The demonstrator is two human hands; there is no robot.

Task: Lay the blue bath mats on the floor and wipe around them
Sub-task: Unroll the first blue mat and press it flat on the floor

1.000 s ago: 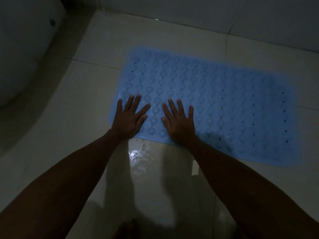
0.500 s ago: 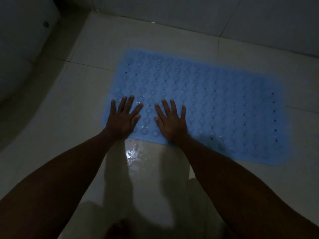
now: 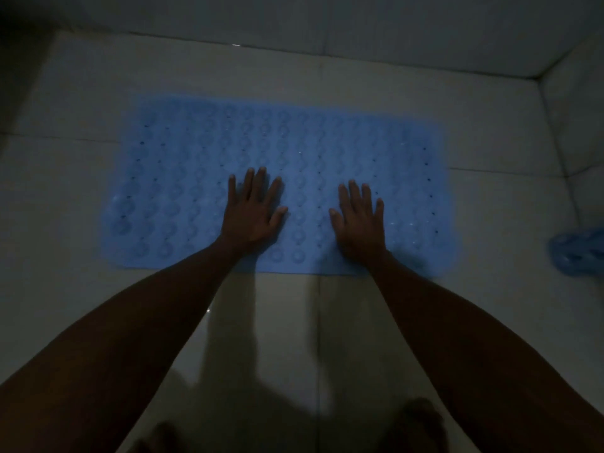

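A blue bath mat [image 3: 183, 178] with rows of round bumps and small holes lies flat on the pale tiled floor [image 3: 65, 256] in dim light. My left hand [image 3: 251, 210] rests palm down on the mat's middle, fingers spread. My right hand [image 3: 359, 220] lies flat on the mat to the right of it, fingers apart, near the mat's front edge. Neither hand holds anything. A second blue mat [image 3: 578, 253], crumpled or rolled, shows at the right edge of the view.
A tiled wall [image 3: 359, 24] runs along the back just beyond the mat, and another wall [image 3: 581, 109] closes the right side. My feet [image 3: 421, 426] stand on the shiny floor at the bottom of the view.
Both hands have slid rightward along the mat from its left front corner and spread further apart. The view has swung right, so the white fixture at the left is gone and the second mat appears.
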